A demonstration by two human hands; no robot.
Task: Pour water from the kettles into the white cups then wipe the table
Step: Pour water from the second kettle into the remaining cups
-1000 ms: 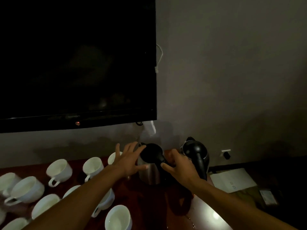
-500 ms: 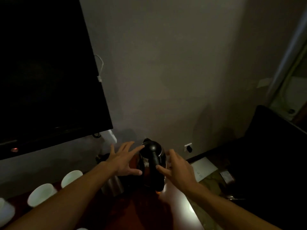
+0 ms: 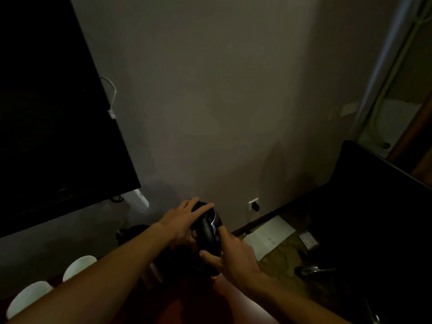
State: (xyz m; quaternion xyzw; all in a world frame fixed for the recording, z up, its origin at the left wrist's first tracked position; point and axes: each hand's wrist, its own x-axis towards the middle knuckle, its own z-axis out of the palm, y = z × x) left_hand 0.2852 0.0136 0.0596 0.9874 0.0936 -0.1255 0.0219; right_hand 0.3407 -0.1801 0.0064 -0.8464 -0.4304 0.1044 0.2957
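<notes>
So the black kettle [image 3: 208, 226] is stood on the reddish table [image 3: 187, 309] close to the wall. Its lid is shut, so whatever's inside can't be seen. The left hand [image 3: 184, 218] is laid over the lid with the fingers stretched out straight, and nothing is clasped by it. The handle is taken by the right hand [image 3: 235, 252], thumb on 1 side and fingers on the other, so it's gripped.

Just to the left, a steel kettle [image 3: 154, 273] with a dark lid is half hidden behind the left forearm, and its contents can't be told either. 2 white cups [image 3: 79, 265] are parked at the bottom-left. Whether any water is in them can't be made out in light this dim.

A sheet of paper [image 3: 268, 237] is lying to the right of the kettles, and the couple of tiny marks printed on it are way too small to be read. A wall socket [image 3: 253, 204] is set low behind the black kettle, and the upper left is filled by a dark TV [image 3: 46, 113].
</notes>
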